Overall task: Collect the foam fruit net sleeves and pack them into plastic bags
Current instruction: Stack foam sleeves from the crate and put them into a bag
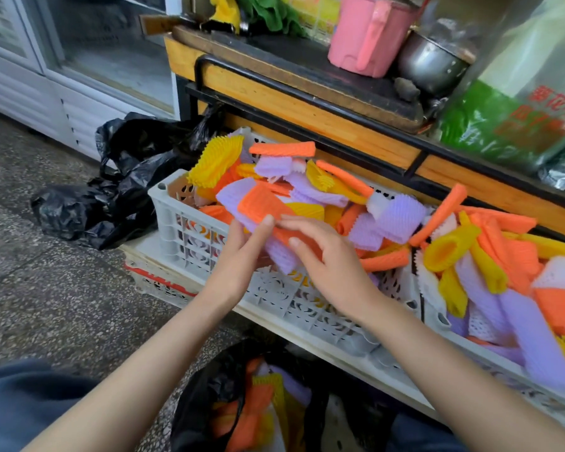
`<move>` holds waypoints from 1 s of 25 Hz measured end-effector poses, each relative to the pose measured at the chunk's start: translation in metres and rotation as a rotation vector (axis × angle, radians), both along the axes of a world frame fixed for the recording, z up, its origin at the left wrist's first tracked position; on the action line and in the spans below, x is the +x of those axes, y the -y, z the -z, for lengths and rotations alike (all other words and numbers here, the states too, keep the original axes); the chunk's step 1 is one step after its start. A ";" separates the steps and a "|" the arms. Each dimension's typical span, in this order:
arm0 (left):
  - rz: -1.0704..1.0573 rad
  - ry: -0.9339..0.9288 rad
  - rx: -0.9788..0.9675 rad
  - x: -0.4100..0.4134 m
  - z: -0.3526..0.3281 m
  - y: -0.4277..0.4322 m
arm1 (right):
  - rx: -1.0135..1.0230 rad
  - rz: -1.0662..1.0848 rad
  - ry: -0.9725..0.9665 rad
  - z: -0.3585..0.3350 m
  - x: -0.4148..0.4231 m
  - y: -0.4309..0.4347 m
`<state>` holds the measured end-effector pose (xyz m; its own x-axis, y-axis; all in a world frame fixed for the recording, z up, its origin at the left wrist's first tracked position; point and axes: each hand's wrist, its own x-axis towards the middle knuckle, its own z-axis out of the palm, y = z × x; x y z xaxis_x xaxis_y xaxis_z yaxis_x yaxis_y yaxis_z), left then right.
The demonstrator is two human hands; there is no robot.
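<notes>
The left hand (242,256) gripped a small stack (261,203) of orange and purple sleeves from underneath, with its thumb up against the near edge. The right hand (330,262) closed on the same stack from the other side, fingers laid over the top and thumb on the near face. Both hands held the stack just above the near rim of the crate (183,223). Loose sleeves (323,190) were heaped beyond the hands, with more in a second crate (439,316) to the right of the right hand. The open bag (209,386) sat below the wrists, toward the person, and some sleeves were already in it.

The sleeves looked very light, soft and springy: foam mesh that would squash under a pinch and puff back. They seemed grippy rather than slippery and likely to snag on one another. The sleeves were probably best held across the flat middle of the stack, thumb against fingers, so that none fanned out or flopped at the ends.

The left fingers were hidden under the stack, and the number of sleeves in it could not be counted. The bag's mouth was partly covered by the forearms and cut off at the bottom edge. The second crate ran out of view on the right. Whether the black bags (121,177) to the left of the left hand were full could not be told.
</notes>
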<state>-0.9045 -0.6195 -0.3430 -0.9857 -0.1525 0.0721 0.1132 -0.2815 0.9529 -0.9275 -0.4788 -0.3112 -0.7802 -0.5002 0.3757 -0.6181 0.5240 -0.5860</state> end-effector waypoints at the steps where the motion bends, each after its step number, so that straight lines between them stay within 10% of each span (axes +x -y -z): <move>1: -0.025 -0.007 -0.013 -0.001 0.003 0.008 | 0.000 -0.032 0.015 0.001 0.003 0.006; 12: -0.149 0.159 -0.033 0.006 0.059 0.093 | 0.370 0.152 0.391 0.031 -0.062 0.011; 19: -0.160 0.150 -0.019 0.006 0.071 0.095 | 0.142 0.444 -0.112 -0.004 -0.064 0.026; 25: -0.005 0.120 0.143 0.015 0.070 0.083 | 0.363 0.064 -0.269 0.025 0.010 0.066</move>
<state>-0.8898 -0.7027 -0.4128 -0.9852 -0.1573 -0.0684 0.0031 -0.4147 0.9099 -0.9175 -0.5448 -0.3364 -0.7122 -0.5910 0.3788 -0.6832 0.7077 -0.1803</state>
